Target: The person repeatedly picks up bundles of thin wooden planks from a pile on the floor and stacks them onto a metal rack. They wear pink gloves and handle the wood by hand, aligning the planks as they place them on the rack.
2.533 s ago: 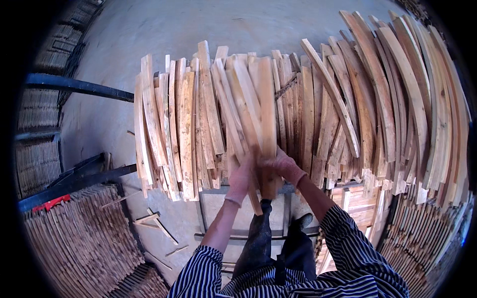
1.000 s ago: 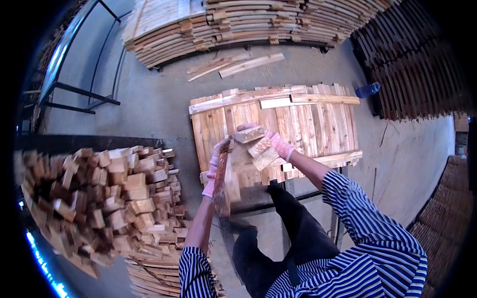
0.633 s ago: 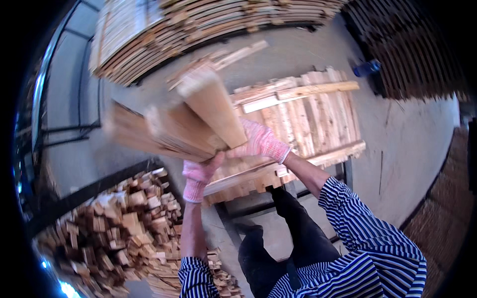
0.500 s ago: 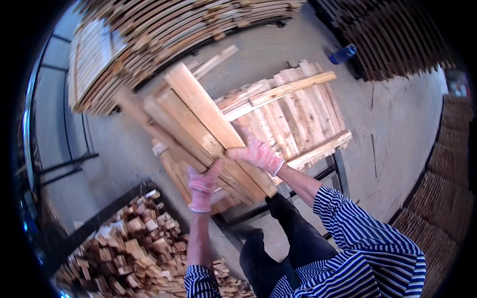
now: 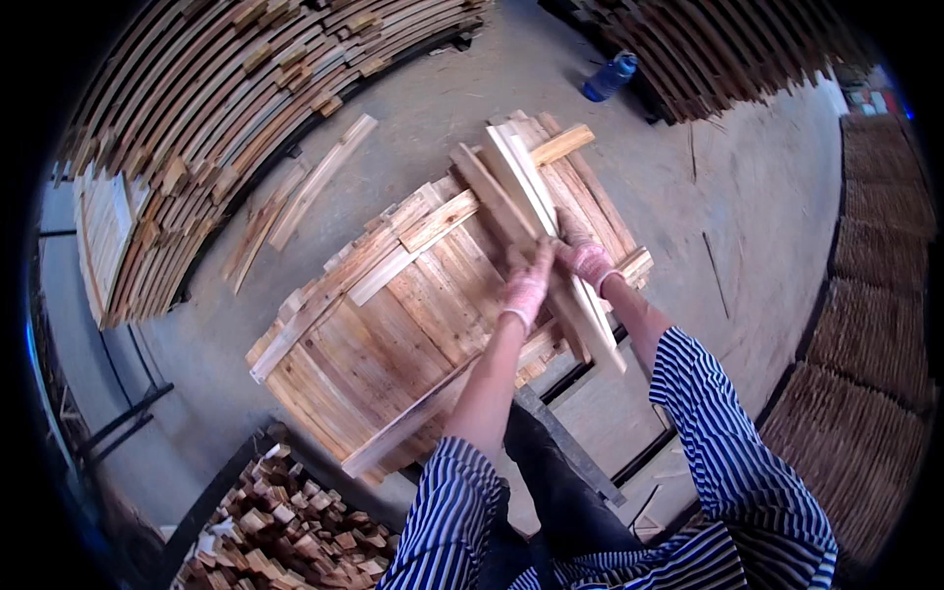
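My left hand (image 5: 527,287), in a pink knit glove, is closed on the left side of a small bundle of wooden boards. My right hand (image 5: 588,260), gloved alike, grips the right side of the same bundle close by. A pale board (image 5: 523,177) stands on edge in it, and a browner board (image 5: 494,192) slants beside it, blurred. The bundle sits over the right end of a wide layer of planks (image 5: 393,324) laid side by side. My fingers partly hide the boards' middle.
Crosswise strips (image 5: 413,418) lie along the plank layer, which rests on a dark metal frame (image 5: 570,442). Short offcuts (image 5: 295,536) fill a bin at lower left. Tall wood stacks (image 5: 226,118) stand behind, with loose strips (image 5: 320,187) and a blue bottle (image 5: 610,77) on the floor.
Both hands have carried the boards from the left part of the plank layer to its right end. The bundle has turned and come down onto the planks, uncovering the left part.
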Demonstrator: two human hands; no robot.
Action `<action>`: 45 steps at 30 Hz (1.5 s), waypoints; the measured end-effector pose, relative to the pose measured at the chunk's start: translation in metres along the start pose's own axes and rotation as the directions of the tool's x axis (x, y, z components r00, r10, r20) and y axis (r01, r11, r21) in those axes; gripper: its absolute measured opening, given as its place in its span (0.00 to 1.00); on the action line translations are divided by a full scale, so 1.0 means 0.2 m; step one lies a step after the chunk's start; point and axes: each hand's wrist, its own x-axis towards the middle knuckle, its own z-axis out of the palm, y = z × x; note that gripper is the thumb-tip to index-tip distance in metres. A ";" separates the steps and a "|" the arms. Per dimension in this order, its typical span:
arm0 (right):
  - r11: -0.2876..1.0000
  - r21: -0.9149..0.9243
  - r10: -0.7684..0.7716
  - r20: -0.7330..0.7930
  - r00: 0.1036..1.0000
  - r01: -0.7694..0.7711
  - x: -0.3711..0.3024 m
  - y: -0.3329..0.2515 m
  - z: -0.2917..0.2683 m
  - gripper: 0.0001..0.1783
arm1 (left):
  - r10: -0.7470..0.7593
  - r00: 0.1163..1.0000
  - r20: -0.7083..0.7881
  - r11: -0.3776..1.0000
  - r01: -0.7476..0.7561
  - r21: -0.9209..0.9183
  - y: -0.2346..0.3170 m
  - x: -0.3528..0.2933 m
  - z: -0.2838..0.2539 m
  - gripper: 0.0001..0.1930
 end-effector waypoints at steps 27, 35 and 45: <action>0.834 -0.041 -0.492 0.397 0.775 0.551 -1.85 -1.43 1.08 0.57 | -0.422 0.591 -0.687 0.867 0.041 -0.497 -1.74 -3.13 -0.29 0.39; 0.396 0.274 -0.912 0.224 0.343 0.876 -3.04 -2.56 0.97 0.50 | -0.423 0.370 -0.827 0.852 -0.147 -0.502 -2.22 -3.86 -0.41 0.34; -0.322 -0.161 -0.937 0.197 -0.289 0.933 -3.91 -3.43 1.21 0.36 | -0.224 0.182 -0.957 0.756 -0.588 -0.289 -2.37 -4.08 -0.85 0.34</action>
